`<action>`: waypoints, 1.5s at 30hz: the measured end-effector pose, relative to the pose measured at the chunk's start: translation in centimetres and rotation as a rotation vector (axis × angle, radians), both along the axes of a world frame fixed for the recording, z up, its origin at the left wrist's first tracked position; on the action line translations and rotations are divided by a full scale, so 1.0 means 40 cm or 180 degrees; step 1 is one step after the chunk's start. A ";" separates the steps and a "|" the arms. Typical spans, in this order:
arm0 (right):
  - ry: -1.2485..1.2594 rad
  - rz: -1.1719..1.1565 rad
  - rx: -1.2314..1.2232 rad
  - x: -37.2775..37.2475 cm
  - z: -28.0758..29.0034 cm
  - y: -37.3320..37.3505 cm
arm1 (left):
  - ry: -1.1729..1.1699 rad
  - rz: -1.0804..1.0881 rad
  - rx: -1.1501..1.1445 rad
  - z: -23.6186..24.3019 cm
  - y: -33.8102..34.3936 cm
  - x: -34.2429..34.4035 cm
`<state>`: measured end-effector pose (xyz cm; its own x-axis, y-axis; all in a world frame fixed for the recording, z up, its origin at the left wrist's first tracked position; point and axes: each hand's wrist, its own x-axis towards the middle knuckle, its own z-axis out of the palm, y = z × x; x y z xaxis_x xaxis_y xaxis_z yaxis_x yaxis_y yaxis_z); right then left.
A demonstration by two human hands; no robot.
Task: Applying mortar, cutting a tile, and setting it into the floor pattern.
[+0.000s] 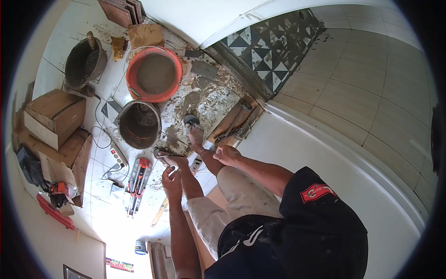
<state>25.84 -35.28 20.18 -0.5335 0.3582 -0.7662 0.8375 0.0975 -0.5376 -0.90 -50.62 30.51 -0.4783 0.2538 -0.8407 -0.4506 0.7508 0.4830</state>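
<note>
My left hand (172, 183) is raised over the floor beside my left shin, its fingers curled in with no object showing in them. Over my right knee hovers my right hand (227, 155), its fingers bent into a loose fist, and nothing is visible in that one either. My sandalled feet rest on mortar-smeared floor. A dark bucket (121, 125) with a wet, muddy inside stands left of my feet. Beyond it is an orange-red bucket (178, 69) full of grey mortar. Right of my feet, muddy tools lie on a brown board (227, 126).
A red-and-grey tile cutter (138, 179) and a white power strip (118, 155) with its cord lie on the left. Cardboard boxes (58, 116) are stacked farther left, below a dark tub (100, 63). A raised white edge (344, 160) and patterned tiles (265, 53) are on the right.
</note>
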 end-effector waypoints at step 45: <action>0.0167 0.0864 0.0065 -0.129 0.008 -0.119 | 0.0312 0.0353 0.0035 -0.072 -0.296 -0.044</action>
